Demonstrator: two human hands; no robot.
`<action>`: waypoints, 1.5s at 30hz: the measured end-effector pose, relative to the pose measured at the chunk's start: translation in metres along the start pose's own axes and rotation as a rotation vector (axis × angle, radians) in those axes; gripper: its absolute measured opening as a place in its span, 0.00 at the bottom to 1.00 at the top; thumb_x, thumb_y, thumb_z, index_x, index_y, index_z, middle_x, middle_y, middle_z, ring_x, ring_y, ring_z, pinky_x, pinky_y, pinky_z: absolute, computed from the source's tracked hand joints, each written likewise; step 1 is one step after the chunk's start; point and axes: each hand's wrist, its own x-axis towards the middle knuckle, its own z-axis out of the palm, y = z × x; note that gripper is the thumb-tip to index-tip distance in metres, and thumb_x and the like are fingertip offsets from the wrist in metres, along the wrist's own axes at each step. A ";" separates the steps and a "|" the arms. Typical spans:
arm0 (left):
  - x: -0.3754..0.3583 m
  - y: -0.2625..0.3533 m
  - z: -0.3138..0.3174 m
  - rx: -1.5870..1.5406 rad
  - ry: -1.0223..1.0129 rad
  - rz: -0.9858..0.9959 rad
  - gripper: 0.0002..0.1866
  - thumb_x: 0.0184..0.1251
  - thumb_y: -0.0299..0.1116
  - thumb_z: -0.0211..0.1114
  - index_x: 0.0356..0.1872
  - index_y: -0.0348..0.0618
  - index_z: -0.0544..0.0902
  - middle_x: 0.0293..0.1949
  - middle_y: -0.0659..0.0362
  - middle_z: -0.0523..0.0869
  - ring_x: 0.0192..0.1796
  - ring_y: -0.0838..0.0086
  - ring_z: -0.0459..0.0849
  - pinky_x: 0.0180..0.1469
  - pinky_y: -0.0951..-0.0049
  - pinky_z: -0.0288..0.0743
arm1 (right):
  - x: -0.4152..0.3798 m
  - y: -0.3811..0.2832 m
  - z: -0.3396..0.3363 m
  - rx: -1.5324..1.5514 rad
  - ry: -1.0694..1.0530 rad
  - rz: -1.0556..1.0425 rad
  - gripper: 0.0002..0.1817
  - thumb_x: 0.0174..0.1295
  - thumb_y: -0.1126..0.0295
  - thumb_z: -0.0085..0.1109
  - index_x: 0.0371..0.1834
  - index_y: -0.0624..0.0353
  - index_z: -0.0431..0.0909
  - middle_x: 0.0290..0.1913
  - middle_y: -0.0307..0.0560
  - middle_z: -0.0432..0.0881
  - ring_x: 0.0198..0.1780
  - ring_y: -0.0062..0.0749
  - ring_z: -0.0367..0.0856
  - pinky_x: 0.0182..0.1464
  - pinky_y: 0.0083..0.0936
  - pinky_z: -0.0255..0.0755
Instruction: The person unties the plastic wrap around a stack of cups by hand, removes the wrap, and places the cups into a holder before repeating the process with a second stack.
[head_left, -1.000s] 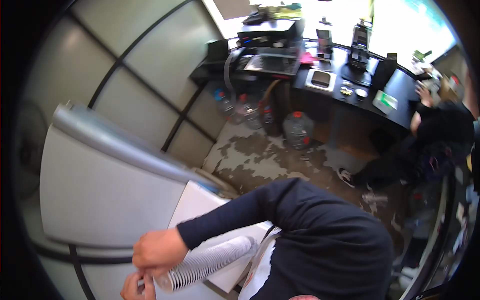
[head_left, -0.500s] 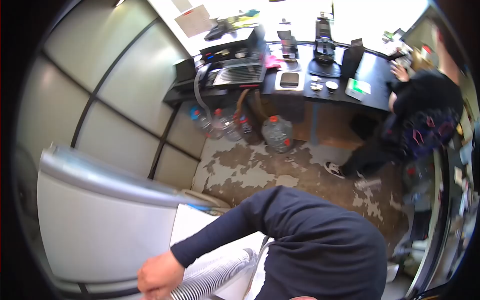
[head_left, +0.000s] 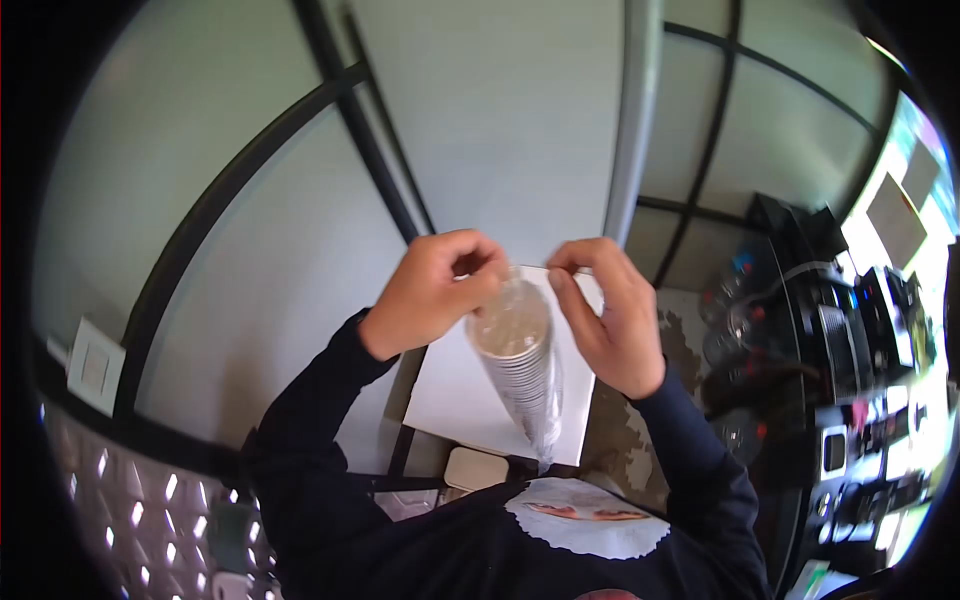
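A stack of paper cups (head_left: 525, 375) in a clear plastic sleeve (head_left: 543, 435) stands tilted in front of me, over a white surface. The top of the stack faces me, with crinkled film across it. My left hand (head_left: 435, 295) is closed at the sleeve's upper left, its thumb and fingers pinching the film. On the other side my right hand (head_left: 615, 315) is also closed, thumb and forefinger together just beside the top of the sleeve. Whether film lies between those fingertips is too fine to see.
A white tabletop (head_left: 455, 390) lies beneath the cups, against a tall pale panel (head_left: 500, 120). A light switch (head_left: 95, 367) is on the wall at left. At right, a black counter (head_left: 780, 430) carries machines, with plastic bottles (head_left: 735, 335) below it.
My view has swung left, away from the counter and the other person. The cup stack, earlier lying low beside one hand, is now central, with both hands at its top.
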 end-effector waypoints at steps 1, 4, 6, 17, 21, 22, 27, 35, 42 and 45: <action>0.002 0.001 -0.001 0.000 0.041 -0.006 0.09 0.74 0.30 0.61 0.40 0.33 0.83 0.32 0.63 0.84 0.31 0.83 0.81 0.35 0.78 0.77 | 0.004 -0.004 -0.002 -0.032 -0.031 -0.004 0.08 0.62 0.79 0.67 0.42 0.63 0.80 0.40 0.49 0.83 0.43 0.45 0.82 0.47 0.36 0.76; 0.006 0.005 0.001 0.007 0.055 -0.013 0.08 0.70 0.29 0.64 0.38 0.32 0.83 0.31 0.62 0.84 0.31 0.82 0.81 0.36 0.78 0.78 | 0.009 -0.006 0.001 -0.105 -0.076 -0.017 0.09 0.59 0.76 0.70 0.41 0.61 0.82 0.40 0.47 0.83 0.43 0.44 0.82 0.47 0.36 0.76; 0.007 0.003 0.000 0.042 0.079 -0.012 0.08 0.70 0.29 0.63 0.38 0.32 0.83 0.30 0.61 0.84 0.30 0.82 0.82 0.36 0.78 0.78 | 0.008 -0.004 0.007 -0.143 -0.087 -0.025 0.09 0.58 0.75 0.72 0.40 0.61 0.82 0.40 0.46 0.84 0.43 0.44 0.82 0.47 0.36 0.76; 0.007 -0.003 -0.006 -0.261 -0.099 -0.155 0.10 0.76 0.32 0.59 0.41 0.36 0.84 0.29 0.67 0.80 0.29 0.86 0.75 0.34 0.83 0.73 | 0.008 -0.004 0.020 -0.345 -0.062 -0.180 0.12 0.54 0.75 0.70 0.40 0.57 0.78 0.41 0.41 0.81 0.40 0.39 0.82 0.43 0.34 0.78; 0.008 -0.002 -0.005 -0.304 -0.131 -0.191 0.12 0.79 0.34 0.58 0.41 0.36 0.84 0.29 0.67 0.81 0.29 0.86 0.76 0.34 0.84 0.73 | 0.008 -0.006 0.023 -0.450 -0.109 -0.202 0.11 0.57 0.75 0.67 0.40 0.59 0.75 0.38 0.43 0.79 0.39 0.37 0.82 0.39 0.32 0.80; 0.008 -0.004 -0.004 -0.308 -0.130 -0.191 0.12 0.79 0.34 0.58 0.41 0.36 0.84 0.29 0.67 0.81 0.29 0.86 0.76 0.34 0.84 0.73 | 0.008 -0.005 0.023 -0.451 -0.113 -0.202 0.11 0.57 0.75 0.67 0.40 0.59 0.75 0.38 0.43 0.79 0.39 0.37 0.82 0.39 0.32 0.80; 0.003 -0.008 0.007 0.060 0.093 0.089 0.09 0.75 0.30 0.63 0.44 0.33 0.85 0.34 0.64 0.86 0.35 0.84 0.83 0.39 0.82 0.78 | 0.011 0.009 0.023 -0.352 -0.183 -0.109 0.12 0.57 0.74 0.67 0.41 0.60 0.74 0.37 0.45 0.78 0.37 0.41 0.83 0.35 0.35 0.81; 0.000 0.001 0.007 0.242 0.135 0.189 0.06 0.65 0.24 0.68 0.39 0.33 0.86 0.31 0.59 0.89 0.33 0.81 0.86 0.38 0.78 0.82 | 0.016 0.014 0.020 -0.254 -0.217 -0.210 0.13 0.56 0.74 0.68 0.42 0.61 0.75 0.38 0.47 0.79 0.34 0.43 0.84 0.35 0.35 0.82; -0.003 -0.008 0.001 0.265 0.021 0.438 0.04 0.64 0.22 0.67 0.38 0.34 0.85 0.32 0.58 0.88 0.34 0.78 0.86 0.42 0.78 0.83 | 0.029 0.015 -0.007 0.157 -0.497 0.024 0.08 0.60 0.77 0.62 0.41 0.65 0.77 0.35 0.46 0.82 0.37 0.31 0.82 0.41 0.26 0.79; -0.004 -0.016 0.003 0.193 -0.013 0.470 0.04 0.65 0.22 0.68 0.39 0.34 0.85 0.34 0.58 0.87 0.35 0.78 0.85 0.42 0.77 0.82 | 0.024 0.029 -0.006 0.554 -0.579 0.297 0.07 0.62 0.77 0.61 0.42 0.66 0.78 0.38 0.45 0.83 0.39 0.28 0.81 0.46 0.25 0.77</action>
